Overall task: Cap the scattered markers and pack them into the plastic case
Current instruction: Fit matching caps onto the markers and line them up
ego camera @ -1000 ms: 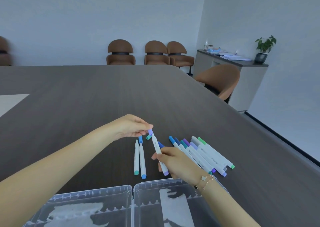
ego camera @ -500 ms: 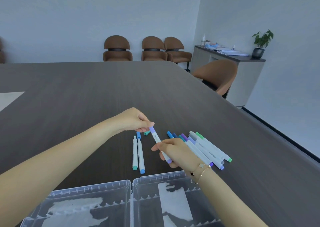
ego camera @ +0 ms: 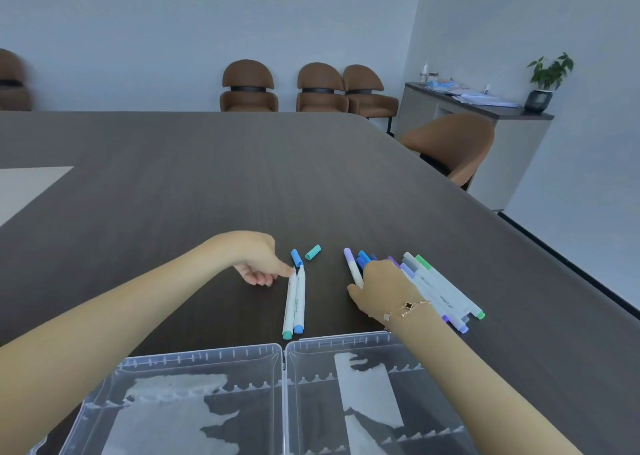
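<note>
Lilac-capped marker under right hand; left hand well apart.

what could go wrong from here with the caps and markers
1. The loose teal cap and blue cap lie free on the table beyond the two uncapped markers; a nudge from the left hand might roll them away.
2. Caps could get swapped between those two markers.
3. The right hand setting the purple marker by the pile may scatter it.
</note>
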A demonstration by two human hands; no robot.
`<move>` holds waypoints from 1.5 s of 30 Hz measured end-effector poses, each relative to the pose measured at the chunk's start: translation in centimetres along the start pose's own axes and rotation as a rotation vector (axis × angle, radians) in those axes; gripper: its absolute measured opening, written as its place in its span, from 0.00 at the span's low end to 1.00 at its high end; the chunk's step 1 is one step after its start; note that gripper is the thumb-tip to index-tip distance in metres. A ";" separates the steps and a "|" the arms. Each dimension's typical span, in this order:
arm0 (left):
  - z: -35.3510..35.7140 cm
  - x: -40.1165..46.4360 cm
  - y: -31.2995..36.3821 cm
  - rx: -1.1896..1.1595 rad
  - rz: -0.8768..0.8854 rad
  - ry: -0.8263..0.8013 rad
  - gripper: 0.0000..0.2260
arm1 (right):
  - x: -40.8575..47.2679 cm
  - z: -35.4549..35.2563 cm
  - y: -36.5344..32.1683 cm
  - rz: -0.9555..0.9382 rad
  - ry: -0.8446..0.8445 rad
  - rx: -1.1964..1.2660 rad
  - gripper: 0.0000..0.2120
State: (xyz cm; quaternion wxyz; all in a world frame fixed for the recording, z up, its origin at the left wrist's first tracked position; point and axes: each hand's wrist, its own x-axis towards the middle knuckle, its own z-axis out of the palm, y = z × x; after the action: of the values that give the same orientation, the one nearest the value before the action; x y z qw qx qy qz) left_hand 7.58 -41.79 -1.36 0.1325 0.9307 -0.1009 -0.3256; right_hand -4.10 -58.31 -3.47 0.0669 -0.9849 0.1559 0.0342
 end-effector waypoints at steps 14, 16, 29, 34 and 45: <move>2.9 -2.6 0.4 0.073 0.058 0.040 0.16 | 4.7 -2.7 -2.8 -0.339 0.158 -0.016 0.18; 3.6 -2.6 0.1 0.017 0.047 0.058 0.15 | 6.2 -2.0 -3.3 -0.501 0.132 -0.091 0.21; 2.9 -4.3 -1.2 -0.034 0.218 0.253 0.12 | 8.2 -1.1 0.5 -0.535 -0.007 0.137 0.07; 2.5 -4.9 -2.5 0.051 0.362 0.394 0.05 | 6.5 -1.1 1.5 -0.573 -0.026 0.420 0.05; 3.2 -5.3 -2.4 0.126 0.432 0.431 0.05 | 5.0 -0.6 1.4 -0.590 -0.011 0.512 0.07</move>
State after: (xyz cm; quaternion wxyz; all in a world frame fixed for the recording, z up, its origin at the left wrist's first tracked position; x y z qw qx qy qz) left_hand 1.72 -38.69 -1.44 0.1591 0.9417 -0.2858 -0.0784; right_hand 0.29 -61.22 -3.53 0.3184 -0.9387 -0.1306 -0.0214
